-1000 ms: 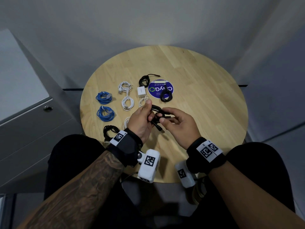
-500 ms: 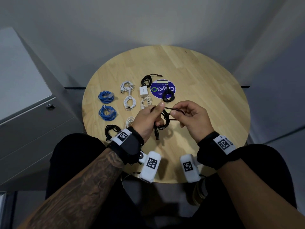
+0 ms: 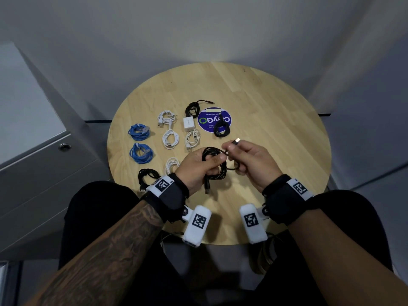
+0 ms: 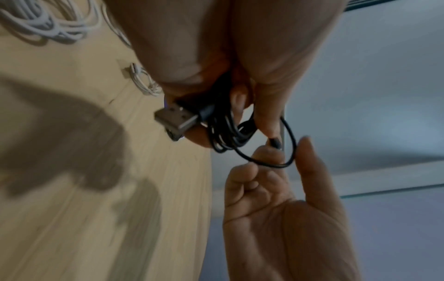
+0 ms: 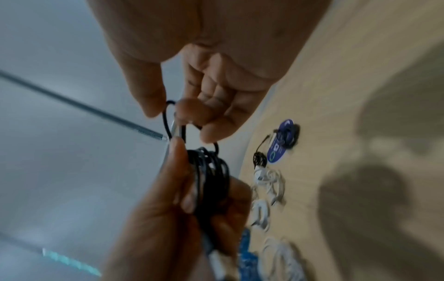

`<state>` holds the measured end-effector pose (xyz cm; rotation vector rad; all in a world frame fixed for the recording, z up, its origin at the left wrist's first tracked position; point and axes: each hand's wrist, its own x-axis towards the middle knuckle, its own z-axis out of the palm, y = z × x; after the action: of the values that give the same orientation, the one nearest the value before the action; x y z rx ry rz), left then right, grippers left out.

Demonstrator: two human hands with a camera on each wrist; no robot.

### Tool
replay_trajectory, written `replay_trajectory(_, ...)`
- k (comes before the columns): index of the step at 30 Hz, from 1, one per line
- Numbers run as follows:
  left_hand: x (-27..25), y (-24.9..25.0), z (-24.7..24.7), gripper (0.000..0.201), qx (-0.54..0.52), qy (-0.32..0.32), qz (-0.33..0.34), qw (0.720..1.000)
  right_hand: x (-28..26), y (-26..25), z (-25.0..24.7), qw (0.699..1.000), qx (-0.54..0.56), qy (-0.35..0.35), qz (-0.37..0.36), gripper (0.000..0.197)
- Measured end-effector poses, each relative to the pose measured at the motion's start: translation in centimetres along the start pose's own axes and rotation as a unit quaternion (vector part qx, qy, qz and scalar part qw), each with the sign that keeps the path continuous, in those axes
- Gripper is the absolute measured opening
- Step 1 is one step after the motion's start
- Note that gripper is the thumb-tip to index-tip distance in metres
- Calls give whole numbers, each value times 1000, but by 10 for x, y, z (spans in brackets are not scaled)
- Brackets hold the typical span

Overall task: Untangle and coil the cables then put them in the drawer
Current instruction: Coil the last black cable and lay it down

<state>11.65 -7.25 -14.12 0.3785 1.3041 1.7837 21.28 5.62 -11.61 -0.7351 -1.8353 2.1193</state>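
Observation:
Over the round wooden table point(image 3: 276, 120), my left hand point(image 3: 198, 166) grips a coiled black cable point(image 3: 213, 166). Its USB plug point(image 3: 207, 189) hangs down below the fist. My right hand point(image 3: 249, 160) pinches the cable's other, small plug point(image 3: 236, 141) between thumb and forefinger, just above and right of the coil. A short loop of slack runs between the hands. The left wrist view shows the coil point(image 4: 223, 133) and USB plug point(image 4: 173, 117) under my fingers. In the right wrist view the coil point(image 5: 211, 171) sits in the left hand point(image 5: 168, 209).
Coiled cables lie on the table's left half: two blue point(image 3: 139, 131), several white point(image 3: 170, 139), and black ones point(image 3: 146, 176) point(image 3: 221, 129). A white charger point(image 3: 188, 124) sits beside a blue sticker point(image 3: 208, 127). A grey drawer cabinet point(image 3: 44, 168) with a lock stands left.
My right hand has drawn the cable's free end through and now holds its small plug up above the coil. The left hand keeps its grip on the coil.

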Motion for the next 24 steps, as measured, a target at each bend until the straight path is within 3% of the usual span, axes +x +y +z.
replay_trajectory(2, 1, 3, -2, 28, -50, -2, -45, 998, 8, -9, -11, 995, 20, 93, -22, 15)
replay_trajectory(5, 4, 3, -7, 36, -68, 15, -87, 994, 14, -22, -31, 981, 37, 180, -67, 15)
replay_trajectory(10, 6, -1, -12, 37, -55, 43, -110, 992, 12, -22, -31, 970, 37, 218, -101, 15)
replay_trajectory(14, 10, 3, -13, 34, -74, 73, -92, 990, 12, -18, -28, 965, 19, 233, -120, 14)
replay_trajectory(17, 11, 7, -19, 34, -178, 106, -61, 976, 8, -9, -33, 971, -79, 196, -109, 14)
replay_trajectory(20, 9, 15, -24, 38, -233, 85, -54, 967, 0, 2, -30, 985, -166, 39, -39, 16)
replay_trajectory(22, 7, 19, -20, 41, -229, 55, -57, 970, -5, 9, -17, 971, -229, -67, -26, 13)
replay_trajectory(24, 4, 17, -14, 42, -231, 37, -66, 970, -4, 16, -3, 950, -295, -79, -72, 6)
